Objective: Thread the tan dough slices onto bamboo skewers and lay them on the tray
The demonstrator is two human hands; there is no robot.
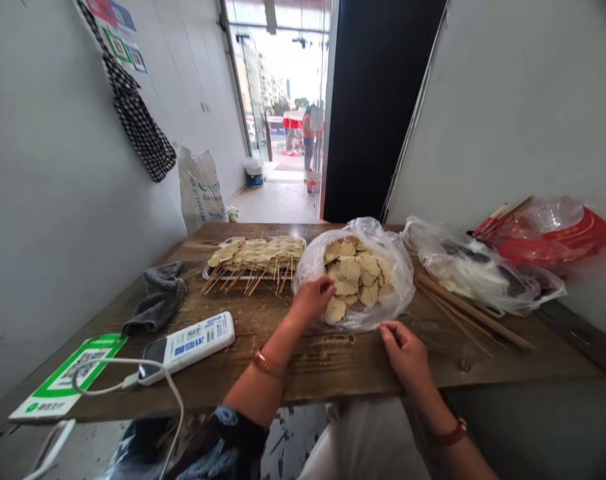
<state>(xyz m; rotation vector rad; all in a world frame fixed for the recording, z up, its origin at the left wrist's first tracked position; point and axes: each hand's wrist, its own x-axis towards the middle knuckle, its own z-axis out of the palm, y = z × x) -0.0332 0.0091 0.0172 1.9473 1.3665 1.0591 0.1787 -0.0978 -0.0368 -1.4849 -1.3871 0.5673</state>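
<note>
Fingertips [327, 283] gathered close together, the person's left hand [311, 299] reaches over the near left side of an open plastic bag [404, 270]; I can't tell whether a slice is pinched there. The right hand [405, 352], loosely curled with thumb and forefinger near each other, is at the bag's near right edge, and I can't make out whether it grips the plastic. Pale, thin slices [350, 269] lie heaped in the bag, in the middle of the worktop [343, 367]. To my eye the step in hand is picking from that heap, and the next move calls for a light pinch parting one slice from its neighbours. Left of the bag, a tray [207, 273] bears rows of skewered slices [255, 252], stick ends pointing toward the person. To the right, loose sticks [465, 308] lie bundled beside another clear bag [520, 287].
</note>
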